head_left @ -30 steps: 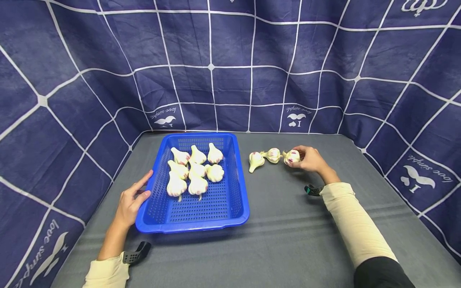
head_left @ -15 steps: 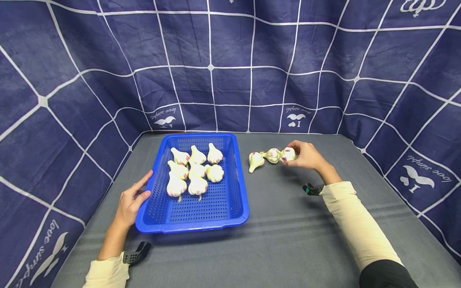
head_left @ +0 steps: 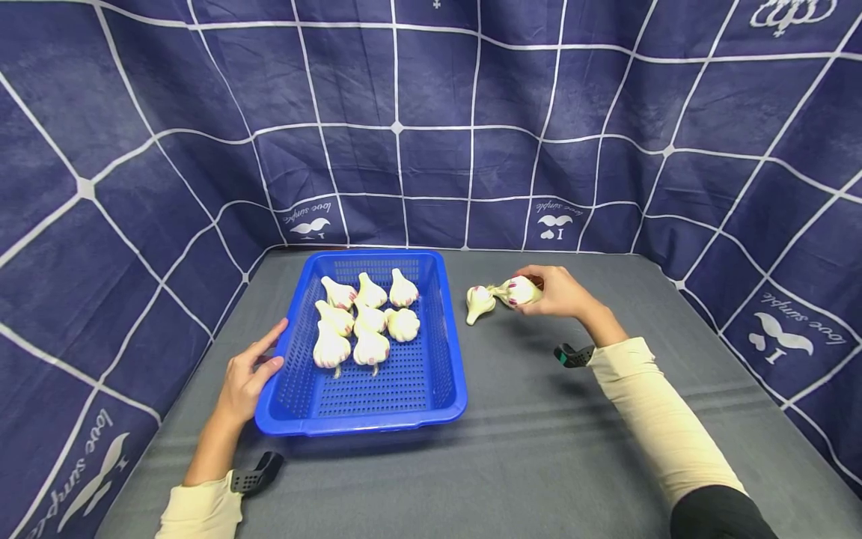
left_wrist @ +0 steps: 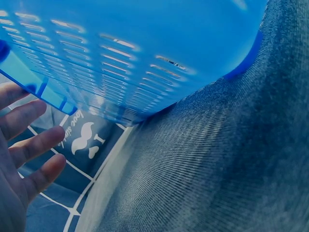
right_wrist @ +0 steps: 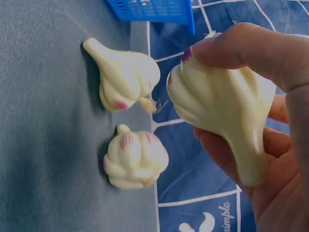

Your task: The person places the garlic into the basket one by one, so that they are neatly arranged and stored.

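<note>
My right hand [head_left: 562, 292] pinches a garlic bulb [right_wrist: 212, 92] between thumb and fingers; its stem end points toward the palm. The held bulb is off the table and, in the head view, overlaps a second garlic bulb [right_wrist: 137, 159] lying there. To the left rests a third, a garlic bulb [right_wrist: 128, 77] with its stem toward the front. My left hand [head_left: 241, 382] touches the left rim of a blue plastic basket [head_left: 306, 428], fingers spread along it. Inside the basket, several garlic bulbs [head_left: 370, 318] sit grouped toward the back and left.
A grey cloth [head_left: 539, 442] covers the table. Behind and along both sides hangs a dark blue curtain [head_left: 431, 165] with white grid lines. Black bands [head_left: 256, 475] are worn at both wrists.
My right hand has lifted the rightmost garlic bulb and carried it left, over the middle bulb. The left hand and the basket stay in place.
</note>
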A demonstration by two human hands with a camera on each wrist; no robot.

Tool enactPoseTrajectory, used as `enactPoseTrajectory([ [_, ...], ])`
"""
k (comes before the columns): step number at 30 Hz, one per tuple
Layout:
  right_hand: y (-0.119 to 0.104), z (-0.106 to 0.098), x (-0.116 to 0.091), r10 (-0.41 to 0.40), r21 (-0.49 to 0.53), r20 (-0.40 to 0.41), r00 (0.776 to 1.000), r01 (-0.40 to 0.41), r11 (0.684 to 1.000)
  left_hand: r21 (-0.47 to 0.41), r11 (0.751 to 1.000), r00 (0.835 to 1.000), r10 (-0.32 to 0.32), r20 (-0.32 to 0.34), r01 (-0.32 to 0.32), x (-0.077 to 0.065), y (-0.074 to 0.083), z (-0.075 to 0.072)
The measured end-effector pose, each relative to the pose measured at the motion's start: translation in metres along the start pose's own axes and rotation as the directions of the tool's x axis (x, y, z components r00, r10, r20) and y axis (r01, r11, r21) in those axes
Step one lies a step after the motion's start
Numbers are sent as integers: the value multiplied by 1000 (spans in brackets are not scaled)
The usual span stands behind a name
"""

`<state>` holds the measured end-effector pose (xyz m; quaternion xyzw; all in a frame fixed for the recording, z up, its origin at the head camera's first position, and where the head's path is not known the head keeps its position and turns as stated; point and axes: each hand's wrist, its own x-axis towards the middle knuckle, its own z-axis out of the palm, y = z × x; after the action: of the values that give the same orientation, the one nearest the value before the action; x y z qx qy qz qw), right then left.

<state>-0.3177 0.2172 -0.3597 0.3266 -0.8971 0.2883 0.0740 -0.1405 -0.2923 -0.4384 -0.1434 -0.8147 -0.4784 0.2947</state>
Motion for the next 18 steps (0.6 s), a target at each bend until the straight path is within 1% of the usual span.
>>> enactPoseTrajectory([
  [5,-6,5,6,-23,0,2,1000,23,1000,7,1000,1000,2,1,-2,0,0,0],
  [11,-16,11,14,-29,45,-8,1000,29,999,10,1000,1000,-3,-1,3,0,2,0],
  [14,-21,14,19,-39,55,7,999,39,998,10,1000,1000,1,-4,-1,0,2,0],
  [18,-28,16,23,-80,64,42,996,77,995,16,1000,1000,10,-1,-10,0,2,0],
])
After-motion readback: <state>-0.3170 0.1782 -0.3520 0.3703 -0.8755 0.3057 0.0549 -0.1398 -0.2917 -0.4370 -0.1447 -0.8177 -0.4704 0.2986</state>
